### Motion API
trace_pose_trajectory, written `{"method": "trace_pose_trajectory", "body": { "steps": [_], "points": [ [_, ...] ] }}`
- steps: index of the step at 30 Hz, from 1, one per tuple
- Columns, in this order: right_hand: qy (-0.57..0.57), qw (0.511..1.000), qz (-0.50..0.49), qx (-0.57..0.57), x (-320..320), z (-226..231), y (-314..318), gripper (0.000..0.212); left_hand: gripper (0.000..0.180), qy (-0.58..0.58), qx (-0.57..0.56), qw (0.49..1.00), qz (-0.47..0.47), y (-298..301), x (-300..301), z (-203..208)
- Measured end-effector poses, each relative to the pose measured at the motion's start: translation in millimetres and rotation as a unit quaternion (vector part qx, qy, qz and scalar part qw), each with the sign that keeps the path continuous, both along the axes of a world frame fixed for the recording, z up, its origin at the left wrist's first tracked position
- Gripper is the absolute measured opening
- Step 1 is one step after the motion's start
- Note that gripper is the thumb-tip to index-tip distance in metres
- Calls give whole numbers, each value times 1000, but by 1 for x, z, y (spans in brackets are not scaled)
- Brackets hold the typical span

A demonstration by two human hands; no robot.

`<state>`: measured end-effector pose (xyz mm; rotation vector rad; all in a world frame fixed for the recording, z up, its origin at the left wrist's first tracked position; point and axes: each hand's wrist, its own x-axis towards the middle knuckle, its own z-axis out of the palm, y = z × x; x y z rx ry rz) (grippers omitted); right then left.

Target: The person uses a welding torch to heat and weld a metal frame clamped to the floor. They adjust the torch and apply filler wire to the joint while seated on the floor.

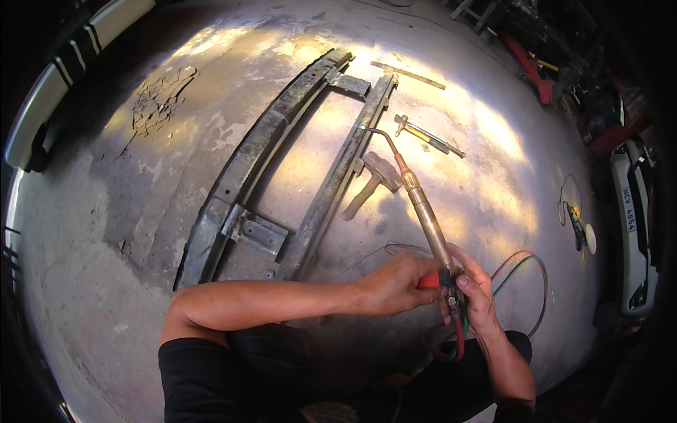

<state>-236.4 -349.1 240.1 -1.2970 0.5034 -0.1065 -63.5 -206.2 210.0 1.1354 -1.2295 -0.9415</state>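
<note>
My right hand (477, 290) is closed round the valve end of a brass gas torch (427, 217). The bent copper nozzle points away from me, its tip over a straight metal bar (337, 176); whether they touch I cannot tell. From the left, my left hand (398, 283) reaches across and pinches a red-orange piece (429, 280) against the torch's valve end. Whether that is a valve knob or a separate item is unclear. Red and green hoses (520, 262) trail from the torch. A short-handled sledgehammer (381, 171) lies by the bar.
A long curved bumper beam (243, 166) with brackets (262, 234) lies left of the bar. Beyond the sledgehammer are a metal hand tool (431, 136) and a flat strip (407, 74). White car bumpers (630, 225) edge the right side, and dark cracks (161, 102) mark the floor at left.
</note>
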Motion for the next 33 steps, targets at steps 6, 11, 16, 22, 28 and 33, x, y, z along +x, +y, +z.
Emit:
{"method": "trace_pose_trajectory", "body": {
  "steps": [6, 11, 16, 22, 28, 33],
  "points": [
    [0, 1000, 3, -10, -2, 1, 0, 72, 22, 29, 13, 999, -20, 2, 2, 12],
    [0, 1000, 2, -9, -2, 1, 0, 73, 24, 15, 11, 1000, -17, 1, 0, 3],
    [4, 1000, 2, -10, -1, 1, 0, 73, 25, 13, 9, 1000, -14, 0, 0, 0],
    [4, 1000, 4, -7, 0, 0, 0, 72, 24, 14, 14, 1000, -10, 0, -1, -3],
    [8, 1000, 5, -5, -1, 0, -2, 70, 22, 26, 17, 999, -27, -2, 0, -4],
    [18, 1000, 6, -8, 0, 1, -2, 70, 22, 20, 7, 1000, -20, -4, -1, -7]
  ]
}}
